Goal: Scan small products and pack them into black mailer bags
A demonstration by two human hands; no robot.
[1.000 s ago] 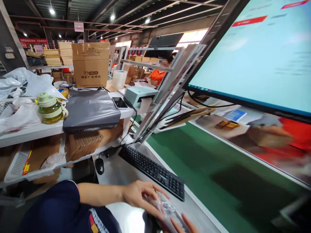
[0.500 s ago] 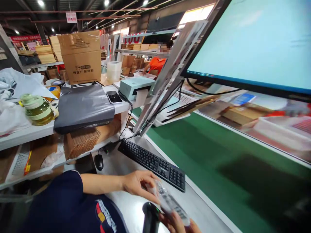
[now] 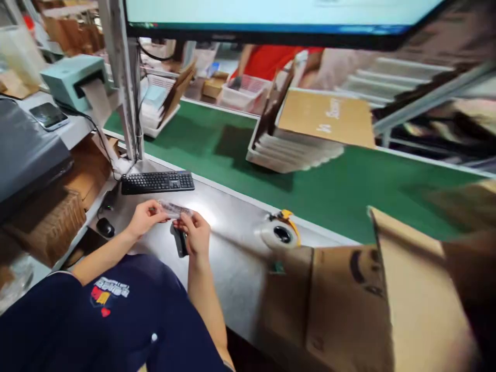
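Note:
A small clear plastic packet point(image 3: 170, 207), with darker contents too blurred to make out, is stretched between my hands above the metal table point(image 3: 227, 279). My left hand point(image 3: 144, 219) pinches its left end. The other end is in the closed fingers of my right hand point(image 3: 197, 232). Just below the packet stands a black handle-shaped device point(image 3: 179, 242), partly behind my right fingers; whether they touch it I cannot tell. Beyond my hands lies a black keyboard point(image 3: 158, 182).
To the right are an open cardboard box point(image 3: 344, 299) and a tape roll point(image 3: 282, 233). A green conveyor point(image 3: 217, 147) runs behind the table, carrying stacked white trays point(image 3: 287, 155). A monitor point(image 3: 267, 36) hangs above. A mouse point(image 3: 105, 227) lies left. Across the belt is a person in red point(image 3: 267, 62).
My view has swung right and down, bringing the cardboard box, tape roll and stacked trays into sight. Both hands keep hold of the packet, which now lies more level.

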